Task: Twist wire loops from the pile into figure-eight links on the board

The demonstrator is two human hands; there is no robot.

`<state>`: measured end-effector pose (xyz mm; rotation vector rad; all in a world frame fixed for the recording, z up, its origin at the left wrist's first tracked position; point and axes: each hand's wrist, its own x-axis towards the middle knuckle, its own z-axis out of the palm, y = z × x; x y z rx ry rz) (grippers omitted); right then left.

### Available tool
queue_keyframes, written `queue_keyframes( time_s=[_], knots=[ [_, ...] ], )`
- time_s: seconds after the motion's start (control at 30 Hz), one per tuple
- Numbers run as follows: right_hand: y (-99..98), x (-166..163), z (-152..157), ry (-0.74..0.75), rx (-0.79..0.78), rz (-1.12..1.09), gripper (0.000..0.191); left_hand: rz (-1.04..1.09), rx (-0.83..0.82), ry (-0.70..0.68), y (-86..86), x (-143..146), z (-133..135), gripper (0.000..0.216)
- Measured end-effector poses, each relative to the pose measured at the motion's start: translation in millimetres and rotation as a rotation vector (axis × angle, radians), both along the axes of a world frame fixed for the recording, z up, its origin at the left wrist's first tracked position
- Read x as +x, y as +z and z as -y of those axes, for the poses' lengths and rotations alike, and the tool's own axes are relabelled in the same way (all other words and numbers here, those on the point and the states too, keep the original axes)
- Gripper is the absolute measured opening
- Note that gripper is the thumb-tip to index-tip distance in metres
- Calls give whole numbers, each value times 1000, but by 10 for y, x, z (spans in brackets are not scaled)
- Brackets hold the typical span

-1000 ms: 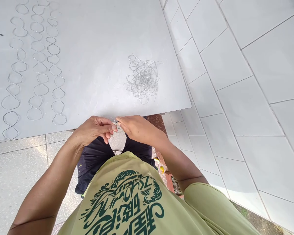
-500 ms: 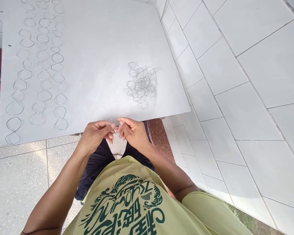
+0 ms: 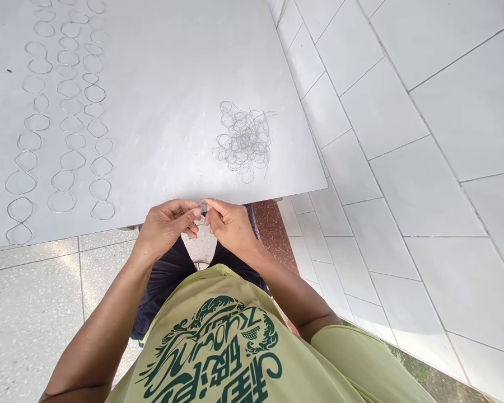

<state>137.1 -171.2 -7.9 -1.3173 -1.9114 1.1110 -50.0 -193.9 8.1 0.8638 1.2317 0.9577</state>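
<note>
At the near edge of the white board (image 3: 163, 140), my left hand (image 3: 168, 226) and my right hand (image 3: 231, 224) meet almost fingertip to fingertip. Between them runs a thin wire (image 3: 200, 203), pinched by the fingers of both hands. Most of this wire is hidden by the fingers, so its full shape does not show. Ahead of my right hand lies a tangled pile of thin wire loops (image 3: 246, 140). Off to the left, figure-eight wire pieces (image 3: 20, 220) lie in three columns running away from me.
A white tiled wall (image 3: 403, 168) rises along the right side of the board. Below the board is a speckled tile floor (image 3: 33, 313), with a reddish-brown strip (image 3: 273, 235) beside my right forearm. My legs in dark trousers (image 3: 159, 285) are under the near edge.
My fingers have shifted slightly on the wire, and both hands are a little higher in view. The board and the wire pieces on its left have moved slightly left and up in view.
</note>
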Motion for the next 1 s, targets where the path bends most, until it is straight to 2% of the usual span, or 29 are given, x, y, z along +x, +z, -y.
queue_keyframes(
  time_s=[0.13, 0.3, 0.5, 0.67, 0.77, 1.0],
  knots=[
    [82, 17, -33, 84, 73, 28, 36, 105, -38, -3, 49, -83, -54, 48],
    [86, 30, -46, 190, 107, 14, 39, 245, -109, -124, 86, -200, -132, 31],
    [53, 33, -38, 203, 153, 0, 41, 301, -179, -163, 58, -237, -131, 26],
    [65, 17, -31, 183, 163, -14, 44, 329, -164, -124, 35, -217, -94, 26],
    [82, 12, -27, 177, 184, -36, 43, 340, -163, -148, 44, -233, -87, 23],
    [180, -6, -13, 210, 136, 7, 41, 331, -149, -172, 34, -226, -88, 20]
  ],
)
